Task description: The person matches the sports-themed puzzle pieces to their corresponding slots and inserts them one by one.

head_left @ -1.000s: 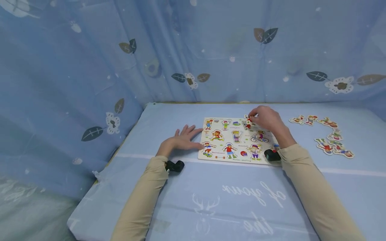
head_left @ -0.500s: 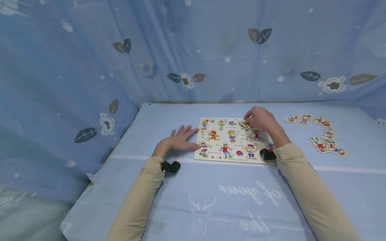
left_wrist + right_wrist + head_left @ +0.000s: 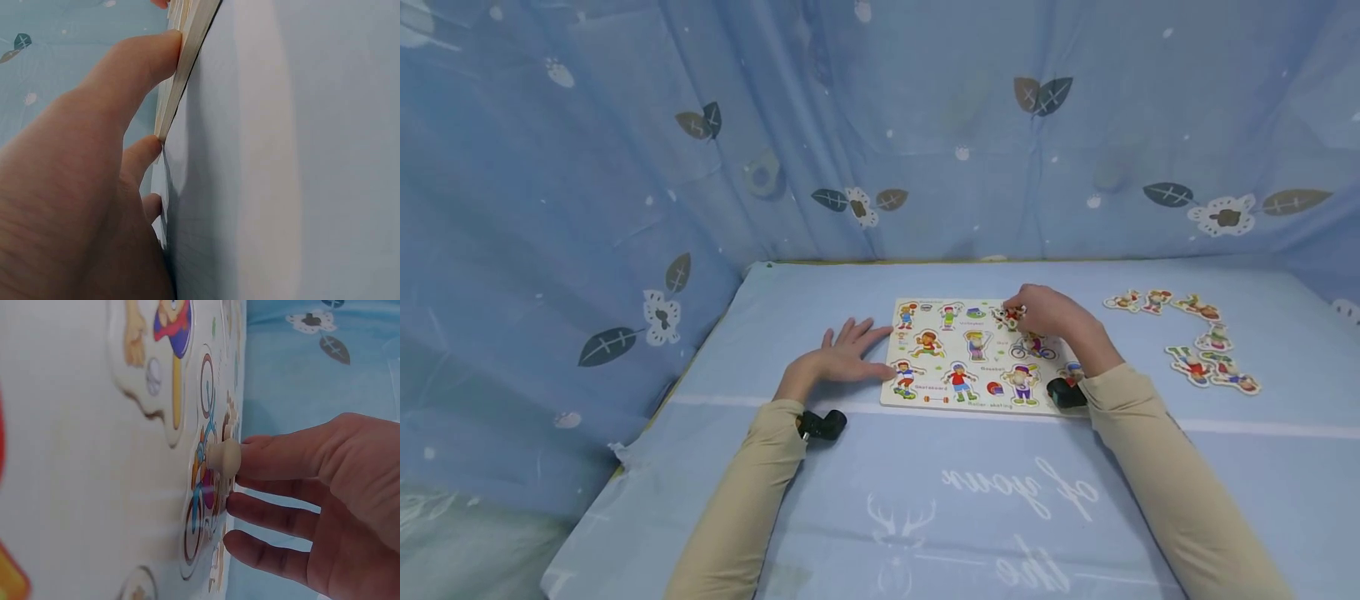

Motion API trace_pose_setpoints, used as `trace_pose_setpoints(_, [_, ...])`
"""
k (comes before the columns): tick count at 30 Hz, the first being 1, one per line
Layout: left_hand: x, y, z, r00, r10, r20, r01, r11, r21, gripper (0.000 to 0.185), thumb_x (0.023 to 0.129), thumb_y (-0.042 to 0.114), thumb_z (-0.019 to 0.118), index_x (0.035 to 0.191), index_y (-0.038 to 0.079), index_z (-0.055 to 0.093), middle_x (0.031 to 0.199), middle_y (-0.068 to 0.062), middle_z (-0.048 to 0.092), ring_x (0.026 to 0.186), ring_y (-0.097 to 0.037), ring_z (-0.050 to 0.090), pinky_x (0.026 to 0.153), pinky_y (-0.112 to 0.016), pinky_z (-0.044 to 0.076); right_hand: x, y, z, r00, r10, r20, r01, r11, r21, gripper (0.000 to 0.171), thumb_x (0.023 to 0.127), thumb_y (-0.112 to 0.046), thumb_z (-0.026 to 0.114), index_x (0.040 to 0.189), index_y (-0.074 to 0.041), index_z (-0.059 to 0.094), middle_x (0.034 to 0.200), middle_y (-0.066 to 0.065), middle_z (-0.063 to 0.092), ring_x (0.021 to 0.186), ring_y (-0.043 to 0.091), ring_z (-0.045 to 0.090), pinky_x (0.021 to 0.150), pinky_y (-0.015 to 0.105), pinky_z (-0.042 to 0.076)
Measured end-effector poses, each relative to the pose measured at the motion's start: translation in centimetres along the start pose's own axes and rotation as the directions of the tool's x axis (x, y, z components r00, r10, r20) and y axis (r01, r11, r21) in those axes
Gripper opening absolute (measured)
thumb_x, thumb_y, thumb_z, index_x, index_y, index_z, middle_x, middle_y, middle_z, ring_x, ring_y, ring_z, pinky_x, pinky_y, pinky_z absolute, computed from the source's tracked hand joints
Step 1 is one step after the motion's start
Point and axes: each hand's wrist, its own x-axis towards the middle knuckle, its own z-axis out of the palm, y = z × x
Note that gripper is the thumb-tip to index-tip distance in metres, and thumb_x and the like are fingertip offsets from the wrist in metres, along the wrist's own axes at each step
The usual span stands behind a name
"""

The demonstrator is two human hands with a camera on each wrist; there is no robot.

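Note:
A flat wooden puzzle board (image 3: pixel 943 357) with cartoon sports figures lies on the table. My left hand (image 3: pixel 838 360) is spread at its left edge. In the left wrist view, the thumb (image 3: pixel 164 53) and a finger (image 3: pixel 145 155) touch the board's side. My right hand (image 3: pixel 1051 313) reaches over the upper right part, its fingertips pinching a small puzzle piece (image 3: pixel 1009 317) low over the board. In the right wrist view, a round wooden knob (image 3: pixel 228 456) stands up from the bicycle piece (image 3: pixel 199 494), overlapping the thumb tip. The held piece is mostly hidden there.
Several loose puzzle pieces (image 3: pixel 1197 307) lie in a curved group to the right of the board. A blue printed cloth covers the table (image 3: pixel 1000 517). A blue curtain (image 3: pixel 925 125) hangs behind and at the left.
My right hand has lowered the puzzle piece toward the upper right of the board. The left hand stays at the board's edge. The head view has shifted slightly.

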Motion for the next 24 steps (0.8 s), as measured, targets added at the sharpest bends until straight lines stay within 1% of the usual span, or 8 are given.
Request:
trace_pose_setpoints(1, [0.0, 0.0, 0.0, 1.0, 0.003, -0.002, -0.003, 1.0, -0.002, 0.09, 0.085, 0.071, 0.053, 0.159, 0.036, 0.015, 0.168, -0.004, -0.001, 0.152, -0.032, -0.013, 0.118, -0.061, -0.008, -0.1, -0.1, -0.1, 1.0, -0.006, -0.002, 0.006, 1.0, -0.02, 0.058, 0.083, 0.011, 0.052, 0.141, 0.004, 0.051, 0.132, 0.032, 0.05, 0.079, 0.027, 0.045, 0.061, 0.034, 0.036])
trace_pose_setpoints(4, [0.0, 0.2, 0.0, 1.0, 0.004, -0.003, -0.004, 1.0, -0.008, 0.089, 0.086, 0.07, 0.053, 0.159, 0.035, 0.016, 0.168, -0.004, -0.001, 0.152, -0.032, -0.014, 0.118, -0.061, -0.008, -0.3, -0.1, -0.3, 1.0, -0.027, 0.012, 0.027, 0.999, -0.043, 0.056, 0.085, 0.013, 0.048, 0.14, 0.004, 0.051, 0.128, 0.032, 0.05, 0.084, 0.03, 0.047, 0.065, 0.036, 0.037])
trace_pose_setpoints(8, [-0.2, 0.3, -0.1, 1.0, 0.0, -0.001, 0.0, 1.0, -0.013, 0.089, 0.086, 0.068, 0.055, 0.159, 0.035, 0.016, 0.168, -0.004, -0.001, 0.152, -0.032, -0.014, 0.118, -0.061, -0.008, -0.6, -0.2, -0.4, 0.998, -0.055, 0.041, 0.058, 0.996, -0.061, 0.051, 0.09, 0.015, 0.044, 0.139, 0.004, 0.053, 0.123, 0.03, 0.051, 0.086, 0.029, 0.048, 0.069, 0.037, 0.037])
trace_pose_setpoints(11, [-0.3, 0.3, -0.1, 1.0, 0.004, -0.004, -0.005, 1.0, -0.013, 0.089, 0.086, 0.068, 0.055, 0.159, 0.034, 0.017, 0.168, -0.004, 0.0, 0.152, -0.032, -0.014, 0.118, -0.061, -0.008, -0.7, -0.1, -0.4, 0.996, -0.073, 0.043, 0.076, 0.995, -0.069, 0.048, 0.091, 0.014, 0.045, 0.138, 0.005, 0.053, 0.119, 0.029, 0.053, 0.085, 0.028, 0.048, 0.07, 0.037, 0.036])
trace_pose_setpoints(13, [-0.3, 0.2, -0.1, 1.0, 0.007, -0.005, -0.007, 1.0, -0.016, 0.089, 0.086, 0.068, 0.055, 0.159, 0.034, 0.017, 0.168, -0.005, 0.0, 0.152, -0.032, -0.014, 0.118, -0.061, -0.008, -0.9, -0.2, -0.5, 0.996, -0.082, 0.037, 0.085, 0.994, -0.072, 0.05, 0.09, 0.013, 0.047, 0.138, 0.005, 0.053, 0.118, 0.029, 0.053, 0.086, 0.029, 0.048, 0.07, 0.038, 0.036])
trace_pose_setpoints(17, [-0.2, 0.2, 0.0, 1.0, 0.007, -0.011, -0.007, 1.0, -0.017, 0.089, 0.086, 0.068, 0.054, 0.159, 0.034, 0.017, 0.168, -0.005, 0.0, 0.152, -0.033, -0.013, 0.118, -0.061, -0.008, -1.1, 0.0, -0.5, 0.995, -0.096, 0.033, 0.098, 0.991, -0.096, 0.052, 0.089, 0.007, 0.053, 0.141, 0.001, 0.052, 0.122, 0.028, 0.053, 0.098, 0.036, 0.051, 0.074, 0.043, 0.038])
trace_pose_setpoints(19, [-0.2, 0.2, 0.0, 1.0, 0.006, -0.013, -0.006, 1.0, -0.014, 0.089, 0.086, 0.068, 0.054, 0.159, 0.034, 0.017, 0.168, -0.005, 0.0, 0.152, -0.033, -0.013, 0.118, -0.062, -0.008, -1.2, 0.3, -0.5, 0.995, -0.094, 0.036, 0.097, 0.99, -0.104, 0.054, 0.089, 0.005, 0.055, 0.142, -0.002, 0.052, 0.124, 0.027, 0.052, 0.101, 0.038, 0.05, 0.075, 0.044, 0.039])
trace_pose_setpoints(24, [-0.2, 0.2, 0.1, 1.0, 0.001, -0.012, -0.001, 1.0, -0.009, 0.09, 0.086, 0.069, 0.054, 0.159, 0.034, 0.017, 0.168, -0.006, 0.0, 0.152, -0.033, -0.013, 0.118, -0.062, -0.007, -1.0, 0.7, -0.2, 0.995, -0.095, 0.021, 0.096, 0.992, -0.085, 0.053, 0.091, 0.001, 0.057, 0.143, -0.003, 0.05, 0.119, 0.024, 0.053, 0.089, 0.029, 0.049, 0.073, 0.039, 0.04])
